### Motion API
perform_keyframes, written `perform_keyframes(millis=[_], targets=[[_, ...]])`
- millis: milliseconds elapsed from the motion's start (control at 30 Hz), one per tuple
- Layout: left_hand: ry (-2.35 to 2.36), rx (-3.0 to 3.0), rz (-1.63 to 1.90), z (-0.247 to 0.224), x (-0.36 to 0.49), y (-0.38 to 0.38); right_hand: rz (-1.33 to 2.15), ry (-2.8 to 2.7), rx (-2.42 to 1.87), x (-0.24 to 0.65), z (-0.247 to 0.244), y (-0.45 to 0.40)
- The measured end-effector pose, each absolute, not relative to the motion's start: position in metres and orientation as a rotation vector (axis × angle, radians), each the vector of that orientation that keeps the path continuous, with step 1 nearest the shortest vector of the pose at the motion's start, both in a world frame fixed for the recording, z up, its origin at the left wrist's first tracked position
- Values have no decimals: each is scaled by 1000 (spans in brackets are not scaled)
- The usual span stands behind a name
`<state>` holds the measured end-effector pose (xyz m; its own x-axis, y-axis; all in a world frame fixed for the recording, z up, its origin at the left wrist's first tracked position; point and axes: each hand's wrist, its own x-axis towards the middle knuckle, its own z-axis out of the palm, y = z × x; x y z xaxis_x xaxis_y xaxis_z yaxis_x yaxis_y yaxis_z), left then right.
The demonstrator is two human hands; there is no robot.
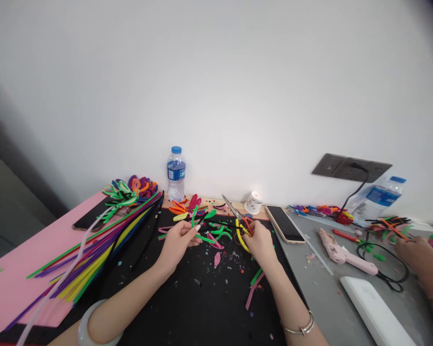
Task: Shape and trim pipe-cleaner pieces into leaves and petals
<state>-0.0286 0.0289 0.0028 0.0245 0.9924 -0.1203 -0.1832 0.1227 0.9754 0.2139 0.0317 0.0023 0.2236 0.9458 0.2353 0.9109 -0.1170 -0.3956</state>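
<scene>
My left hand (182,239) pinches a green pipe cleaner (206,239) between thumb and fingers, above the black mat (202,298). Farther right, my right hand (259,240) is closed around the yellow and orange handles of the scissors (241,223); their blades point up and left, away from the green piece. Between the hands lie bent green pieces (222,231) and a pink loop (213,241). A small pink piece (217,260) rests just below them. Pink and orange loops (187,206) are behind my left hand.
Long coloured pipe cleaners (104,254) and a phone (94,214) lie left. A water bottle (176,175), paper cup (253,203) and second phone (285,224) stand or lie behind. At right are a glue gun (346,254), a white case (375,307) and another person's hand (420,257).
</scene>
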Motion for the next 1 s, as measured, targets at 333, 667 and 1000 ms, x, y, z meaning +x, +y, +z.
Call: perform_keyframes(millis=[333, 667, 1000], targets=[[1093, 891, 1214, 9, -28, 27, 124, -1330, -1847, 211, 15, 27], [1072, 885, 1288, 7, -29, 29, 247, -1500, -1637, 205, 16, 24], [978, 749, 1320, 11, -29, 28, 149, -1925, -1785, 180, 21, 8]])
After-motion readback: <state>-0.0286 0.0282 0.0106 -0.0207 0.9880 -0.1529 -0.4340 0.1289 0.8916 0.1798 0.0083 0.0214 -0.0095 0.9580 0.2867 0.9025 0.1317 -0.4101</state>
